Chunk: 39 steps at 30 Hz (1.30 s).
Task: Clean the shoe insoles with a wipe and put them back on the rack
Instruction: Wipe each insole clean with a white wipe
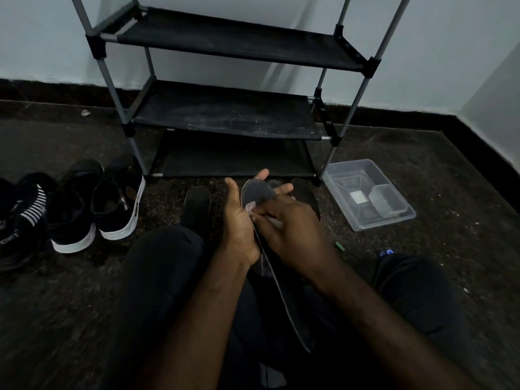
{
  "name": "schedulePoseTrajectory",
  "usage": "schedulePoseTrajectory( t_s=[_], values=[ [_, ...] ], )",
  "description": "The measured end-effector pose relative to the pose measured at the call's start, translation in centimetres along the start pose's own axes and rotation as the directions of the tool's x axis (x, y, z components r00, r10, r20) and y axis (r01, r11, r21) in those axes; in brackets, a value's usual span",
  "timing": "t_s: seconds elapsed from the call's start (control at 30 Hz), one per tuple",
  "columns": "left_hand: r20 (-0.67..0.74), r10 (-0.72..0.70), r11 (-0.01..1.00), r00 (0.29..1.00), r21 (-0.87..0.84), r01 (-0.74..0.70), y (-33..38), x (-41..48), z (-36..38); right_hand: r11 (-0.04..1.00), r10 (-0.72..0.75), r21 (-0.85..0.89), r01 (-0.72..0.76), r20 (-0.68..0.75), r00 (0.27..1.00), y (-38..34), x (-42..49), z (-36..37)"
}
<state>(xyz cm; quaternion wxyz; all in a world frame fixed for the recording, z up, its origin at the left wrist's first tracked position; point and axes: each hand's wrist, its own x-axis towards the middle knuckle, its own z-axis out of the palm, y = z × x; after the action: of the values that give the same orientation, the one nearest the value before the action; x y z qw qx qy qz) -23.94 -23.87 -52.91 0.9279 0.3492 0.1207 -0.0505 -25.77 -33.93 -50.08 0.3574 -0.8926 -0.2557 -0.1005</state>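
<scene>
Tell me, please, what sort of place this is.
Probably a corner of a room at home where shoes are kept: a black shoe rack stands against the pale wall, and several sneakers sit on the dark floor beside it.

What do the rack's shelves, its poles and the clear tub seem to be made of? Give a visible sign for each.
Shelves: probably black fabric, matt and dusty, stretched flat. Poles: likely metal tube, grey with a dull sheen. Tub: clear plastic, glossy; the floor shows through it.
</scene>
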Motion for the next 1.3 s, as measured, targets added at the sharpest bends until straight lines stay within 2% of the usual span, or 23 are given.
schedulePoseTrajectory(
  t_s=[0.17,0.4,0.47,0.6,0.77,0.87,0.97,1.03,1.1,1.23,1.3],
  values=[
    [0.026,0.031,0.994,0.999,0.105,-0.033,-0.3,-0.3,0.3,0.994,0.042,-0.102,-0.050,-0.078,0.996,-0.2,1.3,0.2],
    [-0.027,-0.027,0.996,0.999,0.080,0.029,-0.5,-0.4,0.9,0.939,0.241,-0.197,-0.281,-0.204,0.949,0.4,2.8,0.2],
    [-0.032,-0.025,0.996,0.999,0.083,0.028,-0.5,-0.1,0.6,0.954,0.203,-0.178,-0.240,-0.202,0.958,0.5,2.8,0.4],
    [-0.021,-0.030,0.999,0.999,0.043,0.031,-0.2,0.2,-0.2,0.987,0.018,-0.162,-0.025,-0.044,0.999,0.6,1.8,1.1],
    [-0.071,-0.026,0.999,0.997,-0.028,0.025,0.3,0.9,-0.5,0.997,0.045,-0.065,-0.040,0.081,0.996,1.7,-1.5,1.0],
    [-0.063,-0.057,0.997,0.996,-0.057,0.054,0.7,0.8,-0.1,0.986,0.131,0.097,-0.133,0.023,0.991,2.1,-3.4,0.6],
    [-0.032,-0.070,0.996,0.997,-0.059,0.068,0.7,0.5,0.2,0.862,0.323,0.414,-0.293,-0.003,0.946,2.1,-4.4,0.1],
    [-0.019,-0.066,0.993,0.998,-0.103,0.064,0.8,0.3,0.2,0.771,0.429,0.520,-0.368,0.003,0.903,2.2,-4.7,-0.1],
    [-0.016,-0.047,0.989,0.999,-0.138,0.045,0.9,0.2,0.0,0.740,0.473,0.539,-0.402,0.006,0.881,2.3,-5.0,-0.3],
    [-0.004,-0.028,0.987,1.000,-0.156,0.027,0.8,0.4,-0.2,0.750,0.454,0.527,-0.400,0.031,0.891,1.8,-5.3,-0.1],
    [0.007,-0.049,0.990,0.999,-0.129,0.049,0.6,0.2,0.2,0.780,0.454,0.495,-0.383,-0.025,0.891,1.7,-4.8,0.0]
  ],
)
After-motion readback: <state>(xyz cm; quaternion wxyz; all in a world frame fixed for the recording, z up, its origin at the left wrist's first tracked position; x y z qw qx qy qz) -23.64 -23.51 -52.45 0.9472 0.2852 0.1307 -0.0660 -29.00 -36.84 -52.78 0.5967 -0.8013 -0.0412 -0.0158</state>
